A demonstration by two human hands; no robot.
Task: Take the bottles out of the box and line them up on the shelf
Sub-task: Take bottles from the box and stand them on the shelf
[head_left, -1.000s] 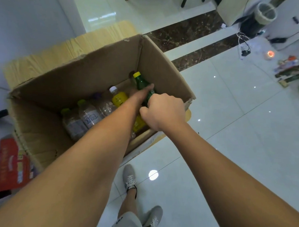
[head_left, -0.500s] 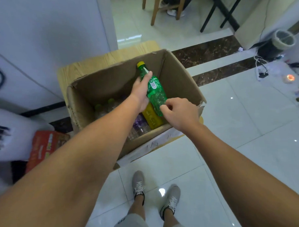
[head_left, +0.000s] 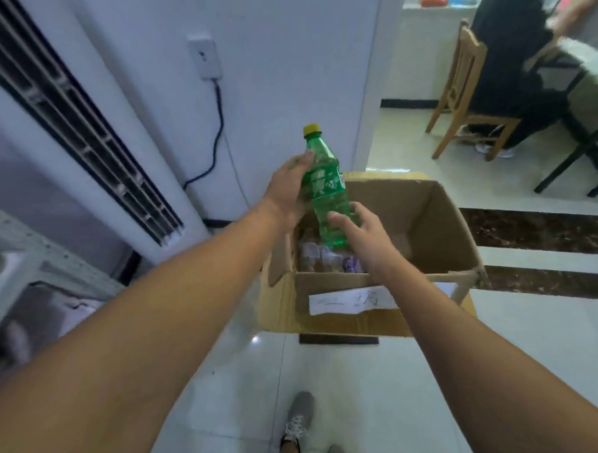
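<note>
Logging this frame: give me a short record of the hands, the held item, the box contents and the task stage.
left hand: grips green bottle at its label
right hand: holds the bottle's lower part
green bottle: yellow cap, nearly upright, above the box
box: open cardboard, other bottles inside
stage: bottle out, not yet shelved
</note>
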